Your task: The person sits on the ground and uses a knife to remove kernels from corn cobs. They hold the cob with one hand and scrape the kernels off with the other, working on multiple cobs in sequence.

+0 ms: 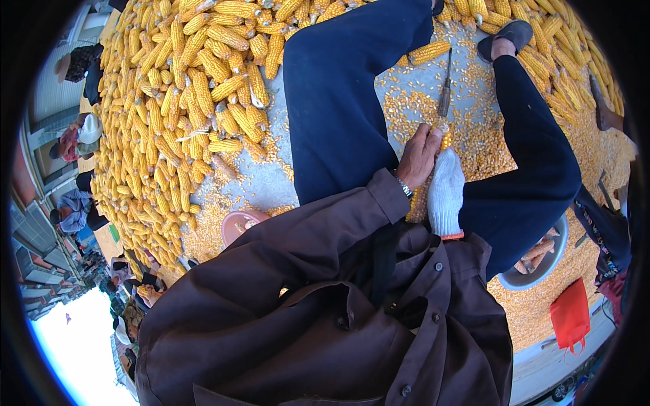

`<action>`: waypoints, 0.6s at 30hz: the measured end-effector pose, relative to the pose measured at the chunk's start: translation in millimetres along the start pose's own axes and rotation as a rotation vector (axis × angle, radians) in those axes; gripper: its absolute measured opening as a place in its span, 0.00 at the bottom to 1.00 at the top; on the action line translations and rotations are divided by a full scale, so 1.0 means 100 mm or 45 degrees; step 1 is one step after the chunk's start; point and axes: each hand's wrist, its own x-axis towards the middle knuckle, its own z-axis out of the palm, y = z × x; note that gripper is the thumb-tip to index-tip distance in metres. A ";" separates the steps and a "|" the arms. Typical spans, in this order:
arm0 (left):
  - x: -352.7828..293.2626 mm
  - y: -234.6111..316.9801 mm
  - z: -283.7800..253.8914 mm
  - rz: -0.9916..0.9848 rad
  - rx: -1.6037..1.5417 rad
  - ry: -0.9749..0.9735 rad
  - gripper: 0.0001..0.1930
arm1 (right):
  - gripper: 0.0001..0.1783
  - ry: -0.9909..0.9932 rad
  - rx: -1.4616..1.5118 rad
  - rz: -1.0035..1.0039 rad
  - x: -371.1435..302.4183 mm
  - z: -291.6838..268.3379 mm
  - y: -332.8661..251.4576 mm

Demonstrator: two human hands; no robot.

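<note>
Fingers (433,136) of the bare left hand (416,160) are curled in against the yellow ear of corn (446,140), and the right hand (445,189), in a white knit glove, is closed around its near part. The ear sits between the person's knees, above loose kernels (484,157). Just beyond lies a screwdriver-like tool (445,98), its handle nearest the hands. A large heap of corn ears (203,91) spreads to the far left; a grey basin (563,249) holding cobs (538,256) stands near right.
</note>
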 end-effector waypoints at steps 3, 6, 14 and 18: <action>-0.01 0.05 -0.03 -0.026 0.004 -0.043 0.15 | 0.23 0.042 0.006 -0.033 0.01 0.01 0.01; -0.01 0.07 -0.05 -0.089 -0.036 -0.088 0.15 | 0.23 0.060 -0.022 -0.015 0.01 -0.01 0.01; 0.00 0.05 0.00 0.003 -0.025 -0.041 0.17 | 0.22 0.134 0.087 -0.065 0.01 -0.02 0.00; -0.02 0.10 -0.03 -0.038 0.048 -0.116 0.16 | 0.22 -0.025 -0.204 -0.018 -0.01 -0.09 -0.02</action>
